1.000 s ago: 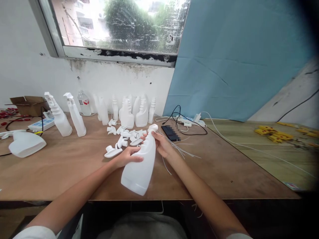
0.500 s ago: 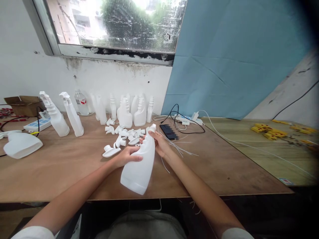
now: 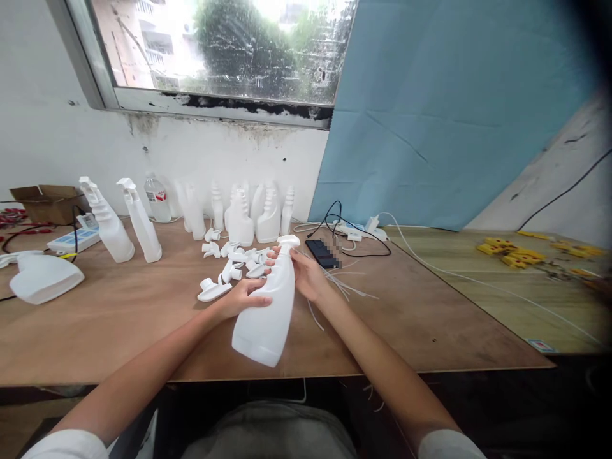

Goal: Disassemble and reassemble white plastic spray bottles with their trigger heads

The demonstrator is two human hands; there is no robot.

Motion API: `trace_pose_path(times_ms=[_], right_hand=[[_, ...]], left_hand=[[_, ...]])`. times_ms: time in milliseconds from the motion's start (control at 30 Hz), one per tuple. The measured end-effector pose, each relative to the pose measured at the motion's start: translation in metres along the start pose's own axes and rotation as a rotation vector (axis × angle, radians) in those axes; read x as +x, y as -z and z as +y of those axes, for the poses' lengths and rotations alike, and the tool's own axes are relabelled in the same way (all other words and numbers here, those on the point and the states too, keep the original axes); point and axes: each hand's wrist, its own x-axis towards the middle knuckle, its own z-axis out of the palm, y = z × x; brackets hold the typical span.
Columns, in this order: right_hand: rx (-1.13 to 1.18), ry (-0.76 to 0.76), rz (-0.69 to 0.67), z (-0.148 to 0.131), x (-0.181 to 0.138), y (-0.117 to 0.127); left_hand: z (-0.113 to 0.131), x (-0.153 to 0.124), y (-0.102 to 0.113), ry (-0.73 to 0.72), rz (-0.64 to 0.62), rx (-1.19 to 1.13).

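Observation:
A white plastic spray bottle (image 3: 268,325) is tilted in front of me, its base toward my body. My left hand (image 3: 245,298) is closed round its body, thumb across the near face. At the neck, my right hand (image 3: 306,274) grips just under the white trigger spray head (image 3: 289,241); some of its fingers are hidden behind the bottle. Beyond my left hand lie several loose white spray heads (image 3: 213,290) on the wooden table (image 3: 119,325).
Several bottles (image 3: 240,220) without heads stand against the wall. Two bottles with heads (image 3: 141,220) stand left, and another bottle (image 3: 45,278) lies on its side. A phone (image 3: 322,253), cables and thin white tubes (image 3: 342,287) lie right of my hands.
The spray head on the held bottle has turned, so its broad top now shows sideways. My right-hand fingers have shifted around the neck. My left hand keeps its grip.

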Motion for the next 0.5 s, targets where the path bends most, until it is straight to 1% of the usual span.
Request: trace_pose_path(times_ms=[133, 333, 433, 500], right_hand=[[-0.005, -0.023, -0.028, -0.001, 0.001, 0.001], [0.0, -0.017, -0.045, -0.005, -0.001, 0.001], [-0.026, -0.006, -0.019, -0.01, -0.002, -0.001], [-0.054, 0.028, 0.017, -0.015, -0.004, -0.005]], left_hand=[[-0.001, 0.0, -0.002, -0.001, -0.008, 0.032], [0.002, 0.0, -0.002, -0.021, -0.01, 0.074], [0.009, -0.002, -0.003, -0.037, -0.007, 0.119], [0.014, -0.003, -0.005, -0.06, 0.007, 0.161]])
